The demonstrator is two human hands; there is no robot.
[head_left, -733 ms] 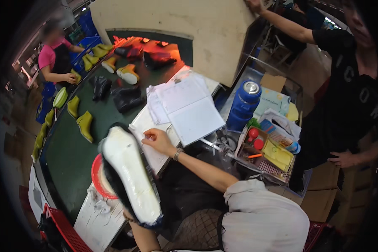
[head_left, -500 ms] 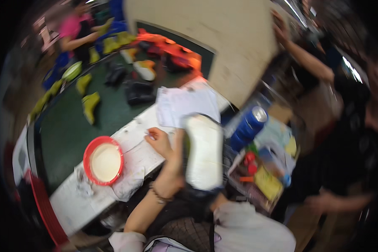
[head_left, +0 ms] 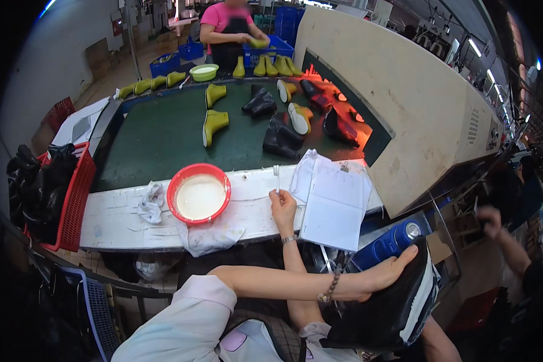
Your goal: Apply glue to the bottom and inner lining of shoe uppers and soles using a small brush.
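My left hand (head_left: 383,279) is closed on a black boot (head_left: 380,317) at the lower right. The boot is tilted, with its white-coated sole edge turned to the right. Passing under my left forearm, my right arm reaches to the white bench edge. There my right hand (head_left: 283,210) pinches a small white brush (head_left: 277,177) that points away from me. Left of that hand stands a red bowl (head_left: 172,192) of creamy white liquid. A notebook of white sheets (head_left: 332,208) lies just right of it.
Several yellow-green and black boots stand on the green belt (head_left: 157,145). A beige machine housing (head_left: 398,108) with an orange glow is at the right. A blue bottle (head_left: 389,246) is beside the boot. A co-worker (head_left: 226,30) handles boots across the belt. A red basket (head_left: 72,205) holds black boots.
The view has swung, with less blur now. The boot has moved right and turned its sole away from me. My right hand, hidden before, now shows at the bench with the brush.
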